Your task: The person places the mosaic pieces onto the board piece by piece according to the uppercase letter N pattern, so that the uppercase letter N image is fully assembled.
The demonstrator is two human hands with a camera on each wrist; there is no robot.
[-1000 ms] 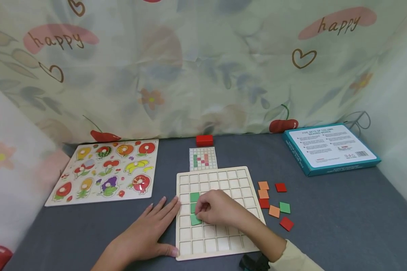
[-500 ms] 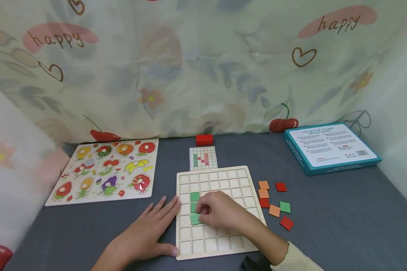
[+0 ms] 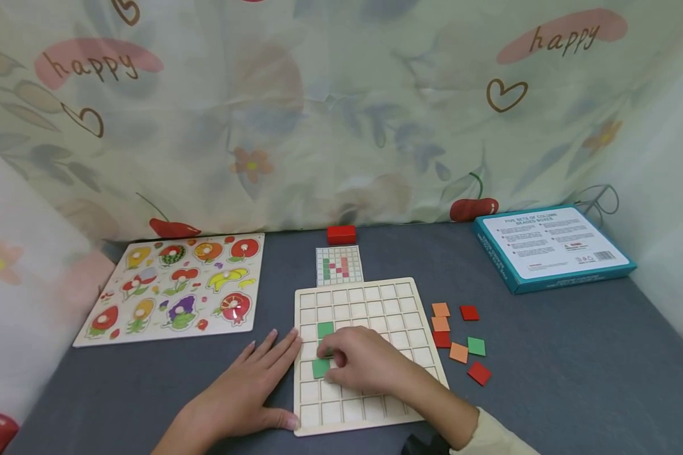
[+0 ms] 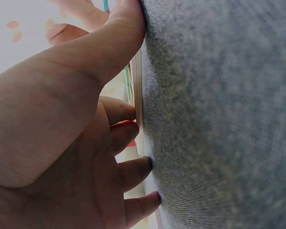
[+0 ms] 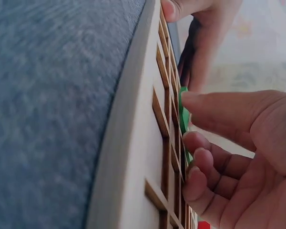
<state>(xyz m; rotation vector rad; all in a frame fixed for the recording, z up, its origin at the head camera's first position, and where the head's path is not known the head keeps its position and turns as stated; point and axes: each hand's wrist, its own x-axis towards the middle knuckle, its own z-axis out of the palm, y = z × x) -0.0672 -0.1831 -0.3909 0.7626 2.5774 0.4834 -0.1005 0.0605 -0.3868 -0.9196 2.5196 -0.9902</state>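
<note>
My right hand is over the wooden grid board, with its fingers curled. Thumb and index finger hold a green square tile at the board's left part; the right wrist view shows the thumb against this green tile. Another green tile lies in a cell farther up the same column. A third, between them, is mostly hidden by the fingers. My left hand lies flat at the board's left side, fingers spread, its fingertips and thumb touching the edge. In the left wrist view the left hand meets that edge.
Right of the board lie loose orange, red and green tiles. A pattern card and a red block are behind it. A fruit puzzle lies to the left, a teal box at the back right.
The lower green tile has shifted a little to the left. My right fingers have moved left over the middle green tile, and the thumb and index stand farther apart. The left hand stays put.
</note>
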